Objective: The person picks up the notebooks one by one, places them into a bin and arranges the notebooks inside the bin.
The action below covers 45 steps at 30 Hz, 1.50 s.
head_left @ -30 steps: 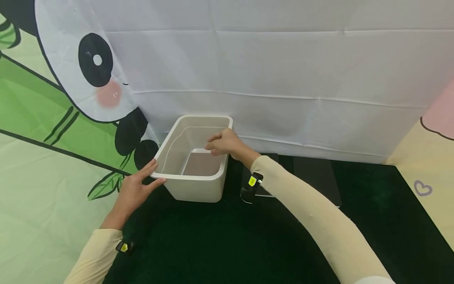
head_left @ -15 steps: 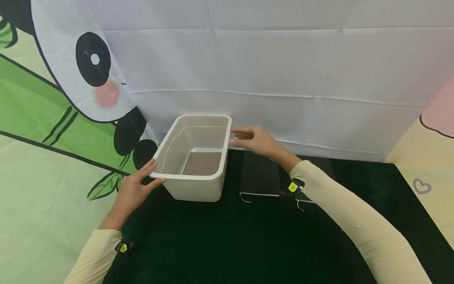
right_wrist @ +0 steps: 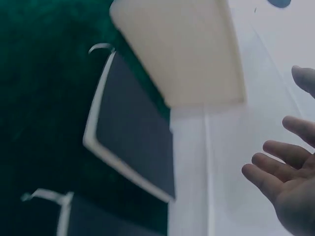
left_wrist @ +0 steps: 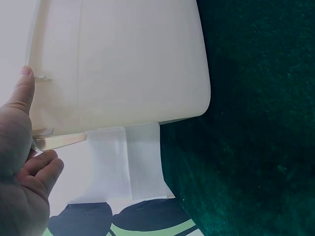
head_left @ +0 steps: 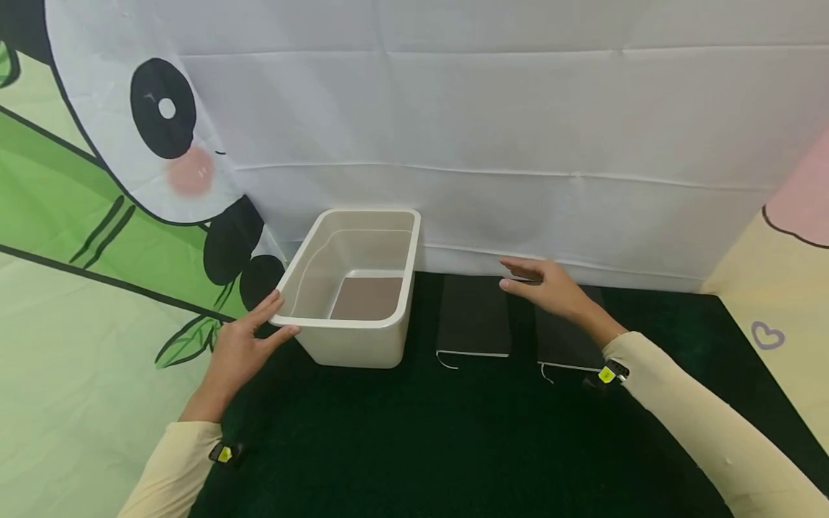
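Note:
An off-white plastic storage bin [head_left: 356,342] stands at the left of the dark green cloth, a flat brownish rectangle [head_left: 367,298] on its floor. My left hand [head_left: 241,356] holds the bin's near left corner, thumb on the front of the rim and fingers at its side; the left wrist view shows those fingers curled by the lip. Two black notebooks lie right of the bin: one nearer it [head_left: 474,316], one farther right [head_left: 566,338], each with pale page edges and a ribbon. Above the farther one, my right hand [head_left: 550,291] hovers empty, fingers spread.
The dark green cloth [head_left: 453,446] covers the table. A white hanging sheet [head_left: 486,129] rises right behind the bin and notebooks. At the left a printed panda backdrop [head_left: 97,237] comes down to the table's edge.
My right hand has drawn out from over the bin and moved right, over the notebooks, uncovering the nearer one. The left hand and the bin have stayed in place.

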Available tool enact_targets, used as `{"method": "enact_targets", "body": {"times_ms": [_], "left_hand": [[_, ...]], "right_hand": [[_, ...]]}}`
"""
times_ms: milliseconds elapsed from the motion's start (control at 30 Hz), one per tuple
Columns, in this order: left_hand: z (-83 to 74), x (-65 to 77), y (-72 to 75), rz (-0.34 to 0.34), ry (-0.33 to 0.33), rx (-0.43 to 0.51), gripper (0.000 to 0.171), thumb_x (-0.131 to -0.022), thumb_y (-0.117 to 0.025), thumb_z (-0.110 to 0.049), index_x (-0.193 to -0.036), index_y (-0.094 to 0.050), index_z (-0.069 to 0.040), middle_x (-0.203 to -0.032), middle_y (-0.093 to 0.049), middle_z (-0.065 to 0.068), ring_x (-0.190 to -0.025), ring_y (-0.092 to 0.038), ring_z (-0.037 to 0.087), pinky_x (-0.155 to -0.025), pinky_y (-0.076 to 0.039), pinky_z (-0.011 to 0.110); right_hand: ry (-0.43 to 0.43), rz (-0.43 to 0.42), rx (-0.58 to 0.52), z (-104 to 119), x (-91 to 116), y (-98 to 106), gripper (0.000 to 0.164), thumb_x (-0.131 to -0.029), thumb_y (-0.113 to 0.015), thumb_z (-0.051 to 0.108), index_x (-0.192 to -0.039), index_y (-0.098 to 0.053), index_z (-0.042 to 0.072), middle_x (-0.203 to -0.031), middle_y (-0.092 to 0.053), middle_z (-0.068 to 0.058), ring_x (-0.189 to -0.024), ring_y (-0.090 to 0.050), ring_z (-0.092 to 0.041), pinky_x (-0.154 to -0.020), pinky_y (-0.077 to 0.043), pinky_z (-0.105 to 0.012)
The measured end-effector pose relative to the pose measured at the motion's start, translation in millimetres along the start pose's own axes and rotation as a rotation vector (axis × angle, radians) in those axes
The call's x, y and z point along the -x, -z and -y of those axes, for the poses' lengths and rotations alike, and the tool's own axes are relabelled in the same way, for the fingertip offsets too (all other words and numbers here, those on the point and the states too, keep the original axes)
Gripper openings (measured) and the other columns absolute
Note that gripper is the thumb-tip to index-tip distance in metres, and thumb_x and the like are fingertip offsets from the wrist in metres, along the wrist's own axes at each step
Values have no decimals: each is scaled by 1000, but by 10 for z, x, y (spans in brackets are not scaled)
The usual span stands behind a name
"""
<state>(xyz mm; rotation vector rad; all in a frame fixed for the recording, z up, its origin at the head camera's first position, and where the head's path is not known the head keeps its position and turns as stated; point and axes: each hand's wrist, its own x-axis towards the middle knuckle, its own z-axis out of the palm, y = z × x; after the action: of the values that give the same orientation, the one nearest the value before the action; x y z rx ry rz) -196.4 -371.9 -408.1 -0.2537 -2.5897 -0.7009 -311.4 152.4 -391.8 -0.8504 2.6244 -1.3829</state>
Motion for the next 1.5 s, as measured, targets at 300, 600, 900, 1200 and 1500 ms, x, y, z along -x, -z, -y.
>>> {"method": "enact_targets", "body": {"times_ms": [300, 600, 900, 1200, 1500], "left_hand": [[-33, -1, -36, -15, 9, -5, 69, -88, -82, -31, -147, -55, -8, -153, -50, 10, -130, -55, 46, -95, -51, 65], [-35, -9, -54, -16, 16, -28, 68, -89, -82, -32, -147, -55, -9, -153, -50, 9, -129, -58, 44, -85, -54, 53], [-20, -27, -56, 8, 38, 16, 70, -89, -81, -33, -148, -54, -10, -155, -48, 9, -134, -51, 48, -97, -46, 70], [-20, -46, -59, 29, 48, 33, 71, -90, -80, -34, -150, -52, -12, -157, -46, 8, -135, -49, 49, -99, -43, 71], [-10, -44, -64, 15, 44, 18, 70, -89, -81, -34, -149, -53, -11, -155, -48, 9, -132, -52, 50, -97, -45, 70]], "right_hand": [[-55, -72, 123, -560, 371, 70, 58, -101, -65, 40, -151, -52, 14, -152, -51, -18, -130, -57, -44, -100, -51, -59], [-136, -129, 242, -969, 814, 122, 60, -100, -66, 44, -148, -55, 11, -149, -51, -26, -123, -59, -50, -93, -53, -64], [-181, -166, 317, -1187, 1180, 190, 61, -98, -68, 43, -146, -56, 8, -152, -47, -28, -126, -54, -53, -96, -48, -68], [-181, -237, 362, -1375, 1372, 170, 62, -95, -73, 42, -141, -59, 3, -151, -46, -31, -121, -57, -55, -93, -48, -69], [-237, -199, 390, -1457, 1459, 162, 68, -95, -71, 46, -144, -56, 2, -143, -53, -33, -106, -65, -46, -75, -54, -47]]}}
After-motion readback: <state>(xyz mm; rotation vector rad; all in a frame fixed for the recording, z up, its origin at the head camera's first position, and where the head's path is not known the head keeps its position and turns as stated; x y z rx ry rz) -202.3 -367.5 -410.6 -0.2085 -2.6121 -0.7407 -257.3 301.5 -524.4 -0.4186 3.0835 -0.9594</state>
